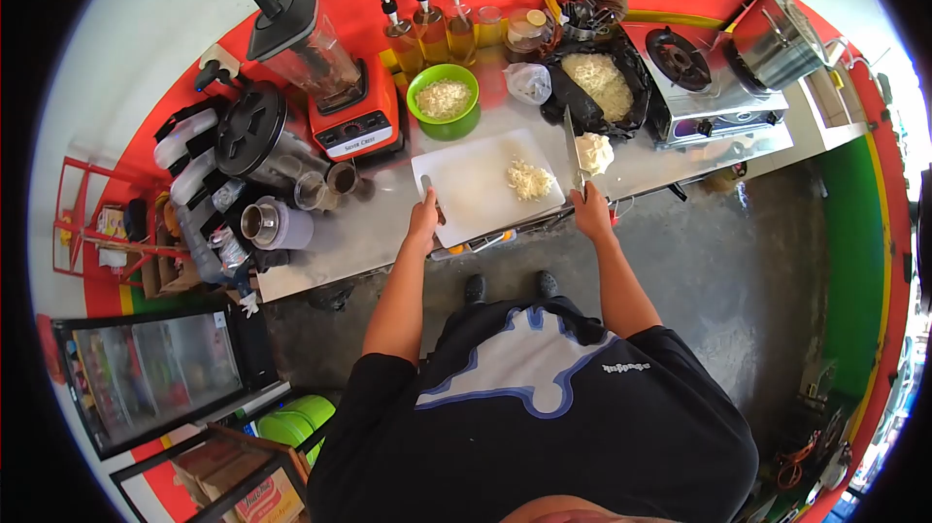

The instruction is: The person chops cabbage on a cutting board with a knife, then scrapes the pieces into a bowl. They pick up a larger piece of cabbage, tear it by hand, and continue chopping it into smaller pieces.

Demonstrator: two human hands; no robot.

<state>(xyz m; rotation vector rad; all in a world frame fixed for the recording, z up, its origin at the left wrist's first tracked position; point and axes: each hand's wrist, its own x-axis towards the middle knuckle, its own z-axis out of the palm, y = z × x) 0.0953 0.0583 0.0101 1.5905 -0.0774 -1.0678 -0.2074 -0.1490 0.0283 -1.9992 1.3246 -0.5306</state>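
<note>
A white cutting board (461,195) lies on the metal counter, with a small heap of chopped pale food (529,180) on its right half. My left hand (424,219) is at the board's left edge, fingers closed round the dark handle slot. In my right hand (590,212) is the handle of a knife (571,139), its blade pointing away from me, just right of the board. Beside the blade sits a whitish lump of food (594,153). Behind the board stands a green bowl (445,125) of pale shreds.
A black bag (636,76) holds more pale shreds (597,84). To its right is a gas stove (718,120) with a large pot (777,42). A red blender (359,125), a grey cup (260,223) and three bottles (430,33) stand left and behind.
</note>
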